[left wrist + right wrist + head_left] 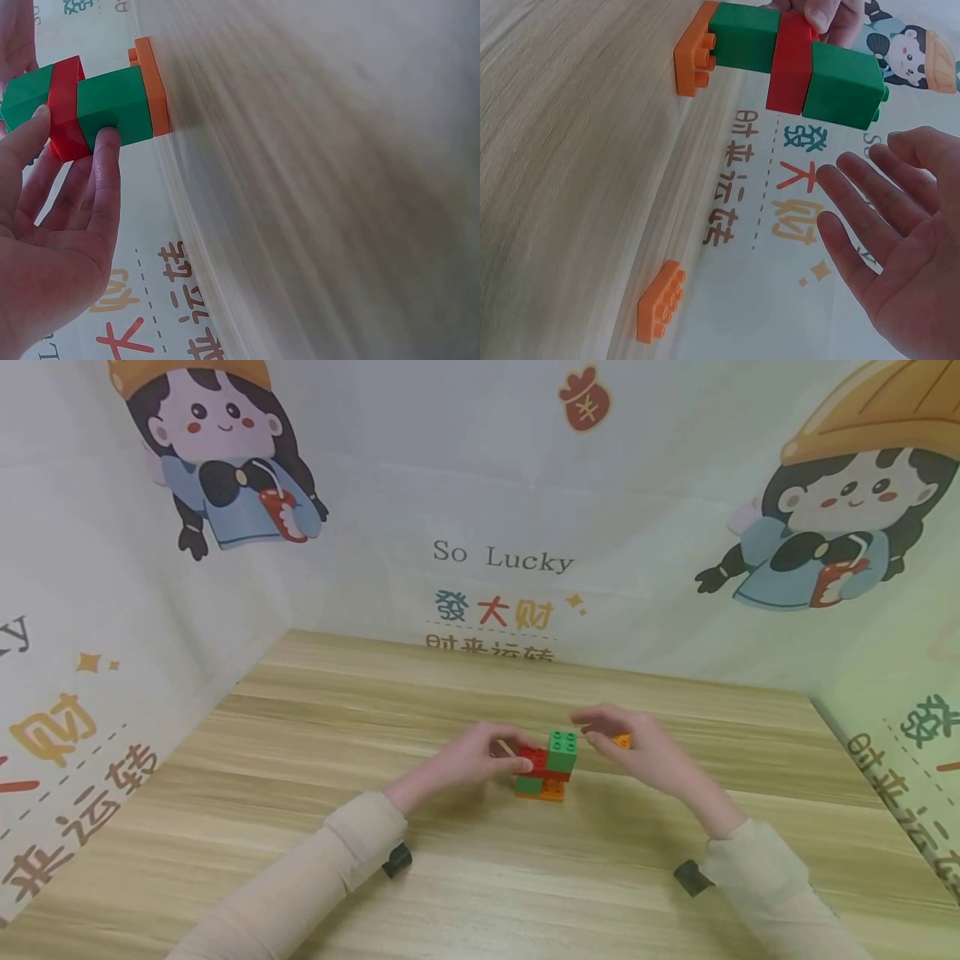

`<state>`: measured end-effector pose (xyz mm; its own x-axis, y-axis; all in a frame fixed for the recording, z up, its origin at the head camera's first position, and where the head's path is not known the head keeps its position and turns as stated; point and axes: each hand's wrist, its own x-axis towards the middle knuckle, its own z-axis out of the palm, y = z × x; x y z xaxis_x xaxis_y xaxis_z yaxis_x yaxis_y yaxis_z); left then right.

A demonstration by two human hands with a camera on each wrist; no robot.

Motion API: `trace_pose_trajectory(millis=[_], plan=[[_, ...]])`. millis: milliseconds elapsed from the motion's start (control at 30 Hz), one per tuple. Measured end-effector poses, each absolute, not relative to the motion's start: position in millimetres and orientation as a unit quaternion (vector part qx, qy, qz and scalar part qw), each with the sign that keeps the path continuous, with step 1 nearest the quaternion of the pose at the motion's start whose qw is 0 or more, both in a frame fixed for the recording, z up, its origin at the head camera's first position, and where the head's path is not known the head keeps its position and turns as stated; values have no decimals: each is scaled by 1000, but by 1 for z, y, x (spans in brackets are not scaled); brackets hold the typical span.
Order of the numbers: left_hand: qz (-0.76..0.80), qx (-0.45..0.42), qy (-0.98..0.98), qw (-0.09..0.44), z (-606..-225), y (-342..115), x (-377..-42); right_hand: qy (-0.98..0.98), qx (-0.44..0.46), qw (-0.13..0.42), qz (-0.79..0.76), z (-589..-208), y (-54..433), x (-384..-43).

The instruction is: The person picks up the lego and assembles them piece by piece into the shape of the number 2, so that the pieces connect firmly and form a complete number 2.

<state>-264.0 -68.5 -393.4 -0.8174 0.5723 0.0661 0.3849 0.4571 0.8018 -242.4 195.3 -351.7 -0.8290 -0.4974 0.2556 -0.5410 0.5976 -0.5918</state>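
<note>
A stack of toy building bricks stands on the table: an orange base brick (pixel 553 794), a lower green brick (pixel 744 36), a red brick (pixel 790 67) across it, and an upper green brick (pixel 562 756) on top at the right. My left hand (pixel 474 757) pinches the red brick, thumb on one side, with a fingertip touching the lower green brick in the left wrist view. My right hand (pixel 911 232), fingers extended and apart, hovers just right of the upper green brick without touching it; nothing is in its grasp.
A loose orange brick (pixel 660 304) lies studs up on the wooden table (pixel 337 693), partly behind my right hand in the head view. Printed cloth (pixel 487 485) walls the table at the back and sides. Dark cylindrical objects (pixel 693 877) sit by both sleeves.
</note>
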Motion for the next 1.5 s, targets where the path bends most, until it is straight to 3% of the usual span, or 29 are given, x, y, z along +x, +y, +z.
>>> trace_pose_trajectory(millis=[1100, 1500], plan=[[439, 287, 844, 110, -394, -70, -265, -914, 227, 56, 333, -373, 235, -279], [438, 280, 847, 113, -393, -69, -264, -925, 216, 26, 312, -379, 241, -281]])
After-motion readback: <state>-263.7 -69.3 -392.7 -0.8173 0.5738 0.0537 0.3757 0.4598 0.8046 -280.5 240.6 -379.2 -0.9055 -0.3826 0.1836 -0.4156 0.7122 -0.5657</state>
